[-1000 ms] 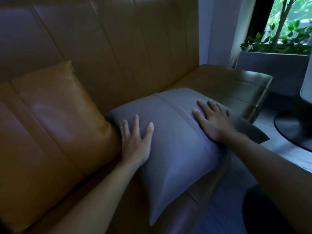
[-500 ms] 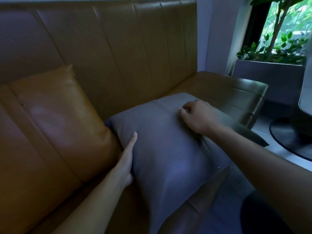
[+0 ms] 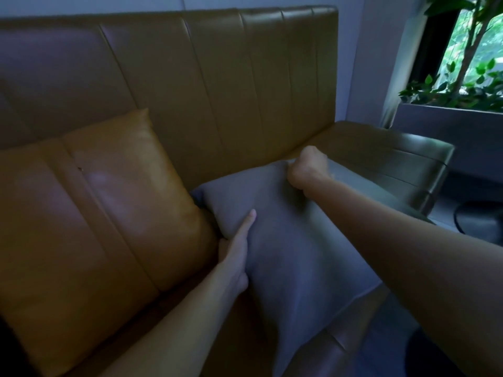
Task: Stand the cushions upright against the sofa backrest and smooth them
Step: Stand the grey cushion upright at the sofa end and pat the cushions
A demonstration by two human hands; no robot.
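A grey fabric cushion [image 3: 296,257] lies flat on the seat of the tan leather sofa [image 3: 231,85], its far edge near the backrest. My right hand [image 3: 307,170] is closed in a fist on the cushion's far top edge. My left hand [image 3: 235,248] grips the cushion's left side, thumb on top and fingers tucked under it. To the left a tan leather cushion [image 3: 109,202] leans upright against the backrest and touches the grey cushion's corner.
The sofa armrest [image 3: 402,156] runs along the right, just past the grey cushion. Beyond it stand a grey planter [image 3: 449,131] with green plants by a window and a dark round base [image 3: 481,219] on the floor.
My right hand has moved from flat on the cushion up to its far edge and closed into a fist. My left hand has slid to the cushion's left side and gripped it.
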